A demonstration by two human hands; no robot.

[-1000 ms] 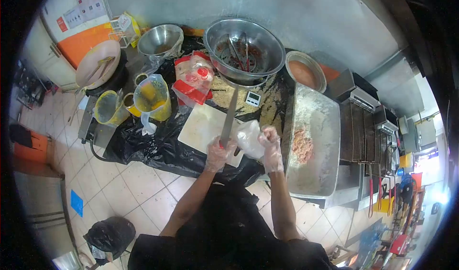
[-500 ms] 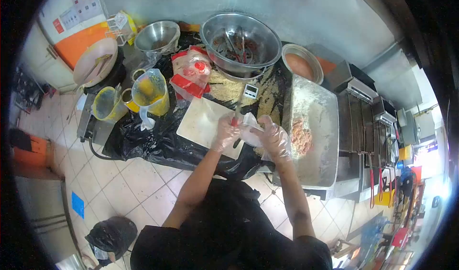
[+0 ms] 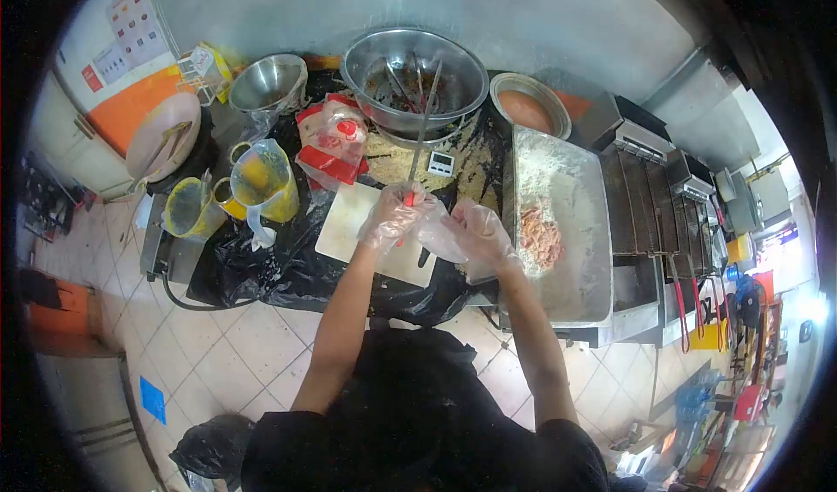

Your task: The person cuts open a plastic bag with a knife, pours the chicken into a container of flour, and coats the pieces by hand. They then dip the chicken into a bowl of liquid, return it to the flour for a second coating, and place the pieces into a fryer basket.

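Both my hands wear clear plastic gloves. My left hand (image 3: 388, 217) is closed round the red handle of a long, thin metal tool (image 3: 422, 139), whose shaft points up and away toward the large steel bowl. My right hand (image 3: 481, 235) is just to the right, its fingers curled on a piece of translucent plastic (image 3: 440, 230) that spans the gap between the hands. Below them lies a white cutting board (image 3: 344, 230), with a black-handled knife (image 3: 425, 257) at its right edge, partly hidden.
A large steel bowl (image 3: 366, 78) with utensils stands at the back, a small timer (image 3: 441, 162) before it. To the right, a metal tray (image 3: 580, 274) holds flour and raw meat (image 3: 540, 239). Yellow-stained pitchers (image 3: 266, 187) and a red-and-white bag (image 3: 336, 143) are on the left.
The long tool now stands higher in view, its shaft reaching up across the bowl. Both hands have shifted slightly left and up, and the translucent plastic stays between them.
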